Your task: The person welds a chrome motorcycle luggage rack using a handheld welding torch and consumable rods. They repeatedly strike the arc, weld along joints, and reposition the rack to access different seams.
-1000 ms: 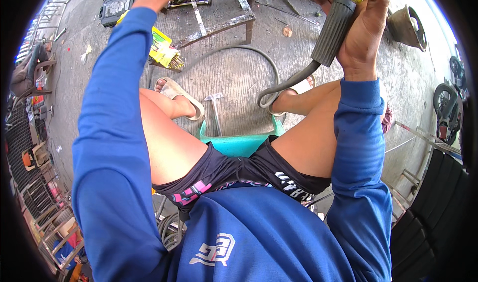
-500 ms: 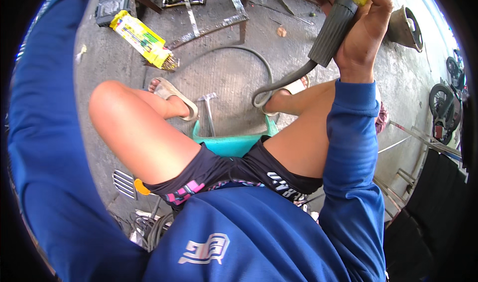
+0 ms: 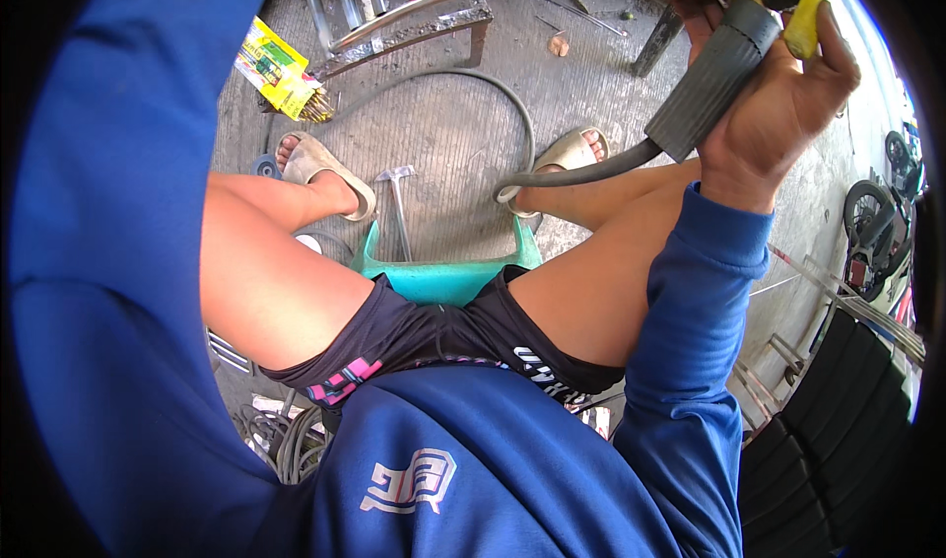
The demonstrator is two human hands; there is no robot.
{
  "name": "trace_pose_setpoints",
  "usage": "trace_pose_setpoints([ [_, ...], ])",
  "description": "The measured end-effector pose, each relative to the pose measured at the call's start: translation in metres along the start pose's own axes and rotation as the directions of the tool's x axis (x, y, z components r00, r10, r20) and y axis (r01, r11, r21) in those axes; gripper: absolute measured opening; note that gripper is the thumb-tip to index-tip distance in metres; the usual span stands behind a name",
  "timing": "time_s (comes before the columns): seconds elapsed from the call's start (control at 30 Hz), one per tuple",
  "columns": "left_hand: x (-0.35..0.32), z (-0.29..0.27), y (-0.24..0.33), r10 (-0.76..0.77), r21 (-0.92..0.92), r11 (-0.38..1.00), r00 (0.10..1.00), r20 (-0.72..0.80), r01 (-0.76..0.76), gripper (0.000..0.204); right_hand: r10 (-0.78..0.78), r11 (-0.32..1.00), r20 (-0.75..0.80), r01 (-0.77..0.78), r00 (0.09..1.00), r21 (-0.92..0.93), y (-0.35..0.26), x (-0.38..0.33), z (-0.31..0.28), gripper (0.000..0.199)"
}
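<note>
Head view: we saw our right hand (image 3: 778, 95) closed around the grey grip of a welding electrode holder (image 3: 714, 75), yellow clamp uppermost at the frame's top right. Its long axis ran diagonally, down and left from the palm, where the black cable (image 3: 581, 174) left it and looped over the concrete floor (image 3: 443, 134) toward the metal frame (image 3: 394, 11). Our left hand was out of view, only its blue sleeve (image 3: 108, 262) showing, so the right was nearer.
</note>
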State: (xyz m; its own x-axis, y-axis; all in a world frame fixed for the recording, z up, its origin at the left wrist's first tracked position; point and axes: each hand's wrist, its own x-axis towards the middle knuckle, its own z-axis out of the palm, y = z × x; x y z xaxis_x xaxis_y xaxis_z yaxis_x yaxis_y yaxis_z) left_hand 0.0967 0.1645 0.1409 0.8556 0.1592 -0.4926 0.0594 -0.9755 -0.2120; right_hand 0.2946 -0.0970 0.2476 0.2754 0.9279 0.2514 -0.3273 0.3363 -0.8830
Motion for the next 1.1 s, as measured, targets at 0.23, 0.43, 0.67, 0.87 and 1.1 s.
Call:
trace_pose_setpoints([
  [0.23, 0.054, 0.056, -0.001, 0.06, -0.095, 0.991, 0.948, -0.313, -0.094, 0.011, -0.052, 0.998, -0.006, 0.052, 0.999, -0.044, 0.007, 0.001, -0.018, 0.08],
  [0.43, 0.068, 0.082, -0.003, 0.026, -0.1, 0.991, 0.856, -0.517, -0.091, 0.01, -0.054, 0.991, -0.001, 0.054, 0.999, -0.119, 0.013, 0.004, -0.028, 0.083],
  [0.67, 0.032, 0.06, 0.055, -0.364, -0.129, 0.92, 0.683, -0.633, 0.37, 0.011, -0.068, 0.998, 0.034, 0.068, 0.997, -0.015, 0.007, 0.0, -0.024, 0.074],
  [0.87, -0.032, -0.018, 0.19, -0.791, -0.96, -0.282, 0.567, 0.229, -0.006, 0.048, 0.008, 0.992, 0.164, -0.029, 0.986, 0.124, 0.013, -0.013, -0.011, 0.07],
  [1.1, -0.068, -0.04, 0.281, -0.762, -0.422, -0.647, 0.521, 0.384, -0.635, 0.04, 0.382, 0.847, 0.403, -0.489, 0.832, 0.207, 0.054, -0.062, 0.013, 0.077],
])
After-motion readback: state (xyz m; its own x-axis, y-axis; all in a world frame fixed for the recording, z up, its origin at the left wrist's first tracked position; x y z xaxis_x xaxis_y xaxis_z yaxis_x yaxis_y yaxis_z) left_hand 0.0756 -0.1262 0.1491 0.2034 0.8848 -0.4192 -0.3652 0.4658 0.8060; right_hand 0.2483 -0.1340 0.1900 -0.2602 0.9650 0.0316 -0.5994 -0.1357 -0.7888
